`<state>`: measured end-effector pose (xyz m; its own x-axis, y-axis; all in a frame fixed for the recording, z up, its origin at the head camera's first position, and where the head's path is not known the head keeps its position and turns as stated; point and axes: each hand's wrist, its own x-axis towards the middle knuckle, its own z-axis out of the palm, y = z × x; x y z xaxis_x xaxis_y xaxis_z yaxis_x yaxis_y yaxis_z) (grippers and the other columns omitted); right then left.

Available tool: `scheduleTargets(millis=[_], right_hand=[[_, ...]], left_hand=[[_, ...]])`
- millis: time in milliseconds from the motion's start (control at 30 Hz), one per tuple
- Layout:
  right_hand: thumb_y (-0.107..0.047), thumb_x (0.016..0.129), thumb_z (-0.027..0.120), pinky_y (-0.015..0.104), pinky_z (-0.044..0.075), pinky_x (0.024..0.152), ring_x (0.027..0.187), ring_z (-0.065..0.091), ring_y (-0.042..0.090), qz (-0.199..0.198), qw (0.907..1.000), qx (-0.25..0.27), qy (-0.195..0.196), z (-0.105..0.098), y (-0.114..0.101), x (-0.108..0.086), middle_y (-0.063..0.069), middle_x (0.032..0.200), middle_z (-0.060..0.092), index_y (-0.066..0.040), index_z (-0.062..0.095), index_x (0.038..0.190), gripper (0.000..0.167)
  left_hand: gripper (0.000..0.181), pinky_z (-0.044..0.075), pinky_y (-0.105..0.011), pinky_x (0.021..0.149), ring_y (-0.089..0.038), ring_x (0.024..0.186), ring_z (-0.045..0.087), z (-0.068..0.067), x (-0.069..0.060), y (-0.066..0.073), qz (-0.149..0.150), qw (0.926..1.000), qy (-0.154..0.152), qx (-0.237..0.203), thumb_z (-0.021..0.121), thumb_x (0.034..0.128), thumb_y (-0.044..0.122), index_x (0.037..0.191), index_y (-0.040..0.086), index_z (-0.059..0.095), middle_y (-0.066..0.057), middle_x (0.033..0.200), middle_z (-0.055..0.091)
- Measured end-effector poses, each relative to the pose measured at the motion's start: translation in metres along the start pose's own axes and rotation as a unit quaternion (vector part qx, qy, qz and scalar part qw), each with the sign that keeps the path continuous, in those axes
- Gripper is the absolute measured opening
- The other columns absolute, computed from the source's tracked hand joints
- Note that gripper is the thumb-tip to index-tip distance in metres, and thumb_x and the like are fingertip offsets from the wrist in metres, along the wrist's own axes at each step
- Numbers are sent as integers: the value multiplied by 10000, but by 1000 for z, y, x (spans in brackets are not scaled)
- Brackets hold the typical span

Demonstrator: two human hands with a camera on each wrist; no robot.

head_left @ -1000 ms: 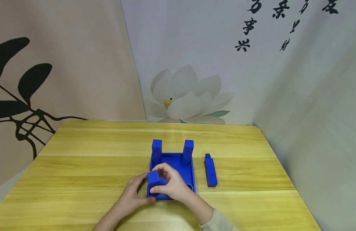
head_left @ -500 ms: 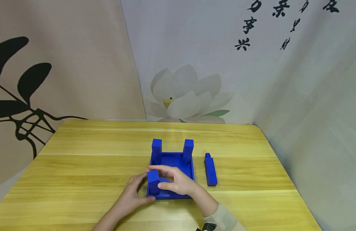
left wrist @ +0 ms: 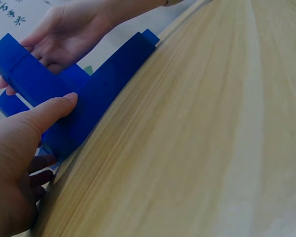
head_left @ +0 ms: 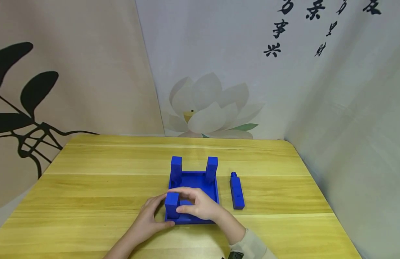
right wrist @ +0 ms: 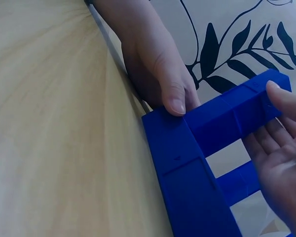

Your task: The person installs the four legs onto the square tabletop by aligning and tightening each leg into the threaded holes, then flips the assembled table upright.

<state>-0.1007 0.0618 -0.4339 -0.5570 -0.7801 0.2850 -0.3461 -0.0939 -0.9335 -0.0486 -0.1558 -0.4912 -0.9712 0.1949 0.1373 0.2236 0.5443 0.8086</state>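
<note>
A blue square base [head_left: 194, 176] with a raised rim lies on the wooden table, like a small upside-down table. At its near left corner stands a blue square leg [head_left: 171, 207]. My right hand [head_left: 201, 207] holds this leg, thumb on one side and fingers round the far side, as the right wrist view confirms on the leg [right wrist: 232, 116]. My left hand [head_left: 148, 217] grips the base's near left corner, its thumb on the near wall [left wrist: 106, 81] of the base. Two more blue legs, left [head_left: 176, 169] and right [head_left: 211, 169], stand at the far corners.
A loose blue leg [head_left: 237, 192] with a threaded end lies right of the base, that end pointing away. The wooden table [head_left: 284, 201] runs back to a printed cloth backdrop [head_left: 212, 108].
The held leg has turned, so its top now sits nearly square with the base. My right hand has shifted its hold on it slightly rightward. My left hand stays put.
</note>
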Motion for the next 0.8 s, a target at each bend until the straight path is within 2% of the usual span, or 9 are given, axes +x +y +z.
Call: scheduleTargets(millis=[100,233,333,500,667,800], right_hand=[[62,888,622,402,405,1014,1215,502,186,-3,9998,-82,197,3,0,0,258,1312,502,88,450,1351,494],[62,870,648,421,431,984,1158,534,197,-83,9983,35,577,8,4,0,202,1244,539,50,515,1292,443],[46,855,676,430,463,942,1098,570,215,-163,9955,215,904,12,7,0,141,1192,569,2,559,1228,394],[41,815,722,436,479,917,1057,592,236,-196,9916,322,1241,16,8,0,131,1147,577,-6,578,1162,378],[57,806,726,438,467,933,1064,582,214,-26,9919,314,1231,16,8,-1,123,1164,573,15,567,1197,424],[113,818,680,399,422,994,1181,518,207,-117,9961,88,869,11,7,0,151,1276,544,32,504,1307,526]], left_hand=[[908,271,-594,992,-276,1243,417,0,0,1,-9,10000,-1,12,860,640,469,1404,154,485,-36,1348,511],[903,283,-596,994,-282,1250,412,-1,0,2,-67,10000,-34,11,861,642,464,1405,161,484,-38,1351,508],[911,286,-606,1002,-308,1266,397,-2,0,4,-131,9999,-51,3,863,641,460,1399,121,487,-62,1359,502],[915,288,-623,1001,-333,1274,392,-3,0,5,-182,9998,-53,-1,864,643,454,1391,86,487,-85,1362,499],[922,280,-626,1003,-329,1276,393,-2,0,3,-174,9998,-65,28,860,641,470,1392,87,486,-82,1363,499],[929,282,-636,995,-331,1278,388,-2,-1,2,-136,9999,-52,17,857,643,476,1395,81,482,-80,1370,492]])
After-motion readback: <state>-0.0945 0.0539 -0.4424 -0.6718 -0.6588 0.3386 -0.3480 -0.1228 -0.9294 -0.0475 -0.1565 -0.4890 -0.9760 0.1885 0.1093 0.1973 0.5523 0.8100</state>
